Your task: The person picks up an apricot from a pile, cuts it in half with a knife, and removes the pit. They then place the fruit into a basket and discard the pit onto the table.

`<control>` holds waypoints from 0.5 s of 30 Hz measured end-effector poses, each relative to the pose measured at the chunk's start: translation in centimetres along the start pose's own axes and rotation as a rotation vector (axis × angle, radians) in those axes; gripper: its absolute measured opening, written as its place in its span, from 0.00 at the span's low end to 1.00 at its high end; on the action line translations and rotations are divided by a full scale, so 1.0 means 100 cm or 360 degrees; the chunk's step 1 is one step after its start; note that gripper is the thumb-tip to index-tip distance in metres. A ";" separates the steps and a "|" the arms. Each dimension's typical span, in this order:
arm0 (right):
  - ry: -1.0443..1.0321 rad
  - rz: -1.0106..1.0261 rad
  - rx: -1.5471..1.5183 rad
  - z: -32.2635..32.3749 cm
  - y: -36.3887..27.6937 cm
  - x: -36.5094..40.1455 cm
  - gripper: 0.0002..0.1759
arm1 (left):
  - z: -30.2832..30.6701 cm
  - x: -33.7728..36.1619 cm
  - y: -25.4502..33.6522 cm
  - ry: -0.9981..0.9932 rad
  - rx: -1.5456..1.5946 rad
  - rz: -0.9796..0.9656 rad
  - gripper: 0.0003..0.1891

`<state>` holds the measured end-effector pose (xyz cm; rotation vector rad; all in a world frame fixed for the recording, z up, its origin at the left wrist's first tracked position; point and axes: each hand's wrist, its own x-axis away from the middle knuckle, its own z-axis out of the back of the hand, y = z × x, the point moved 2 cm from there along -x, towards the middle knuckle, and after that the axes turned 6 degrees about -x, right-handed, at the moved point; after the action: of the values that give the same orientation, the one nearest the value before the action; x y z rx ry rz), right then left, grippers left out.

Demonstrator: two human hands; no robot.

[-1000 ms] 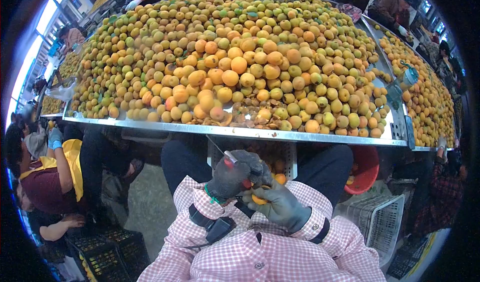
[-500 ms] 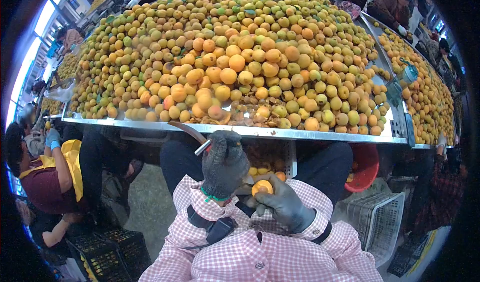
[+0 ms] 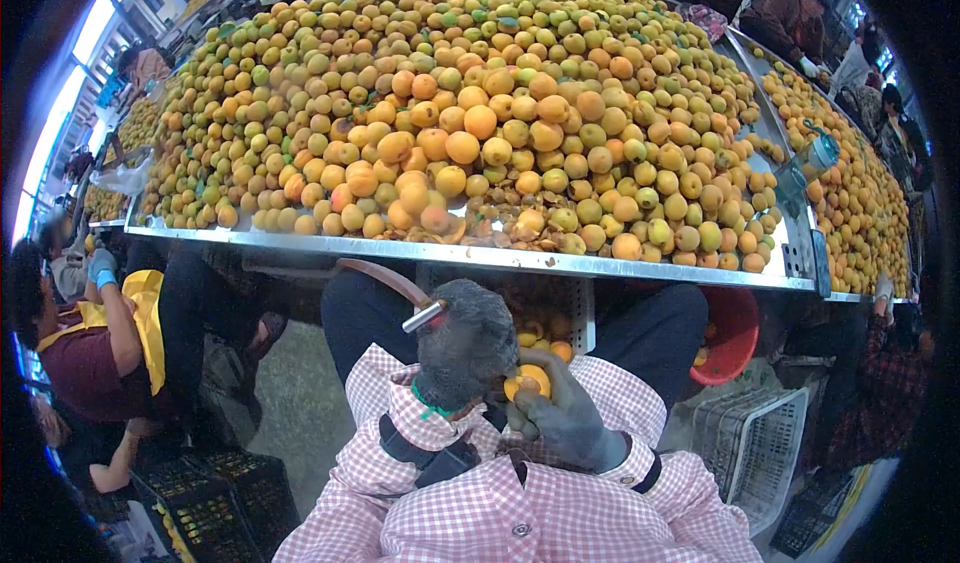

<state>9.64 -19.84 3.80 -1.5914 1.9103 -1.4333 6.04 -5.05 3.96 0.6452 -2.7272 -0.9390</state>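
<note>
Apricot (image 3: 527, 382), one, sits gripped in my right hand (image 3: 568, 421), cut face showing. My left hand (image 3: 465, 343) clasps one tool (image 3: 424, 316), its working end hidden. Good practice, I judge: fruit steady, thumb clear of that end. Beyond: one pale crate (image 3: 587, 318) between my knees, one red tub (image 3: 733, 338) rightward, one table (image 3: 480, 256) ahead bearing loose apricots (image 3: 480, 121), too many to count.

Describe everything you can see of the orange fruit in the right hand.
The orange fruit is small and roundish, bright orange, with a smooth, moist-looking face turned up toward the camera. A rounded shape shows at its centre; whether that is a stone or a hollow is too small to tell. The gloved right hand holds it from its right and lower sides, above the lap. The gloved left hand is close on its other side; whether it touches is unclear. Its underside is hidden.
</note>
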 end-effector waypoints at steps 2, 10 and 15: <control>0.0028 0.0043 0.0018 0.000 0.003 0.000 0.22 | 0.000 0.002 -0.003 0.0033 -0.0033 -0.0011 0.16; 0.0363 0.0636 0.0787 -0.008 0.009 -0.006 0.22 | -0.010 0.003 -0.011 0.0165 0.0296 -0.0022 0.15; 0.0140 0.0020 0.0203 0.006 -0.009 -0.017 0.22 | -0.011 -0.009 -0.008 0.0336 -0.0156 0.0009 0.14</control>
<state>11.15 -18.61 3.62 -1.4796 1.8312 -1.6104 7.45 -5.82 4.26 0.6766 -2.4814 -0.9385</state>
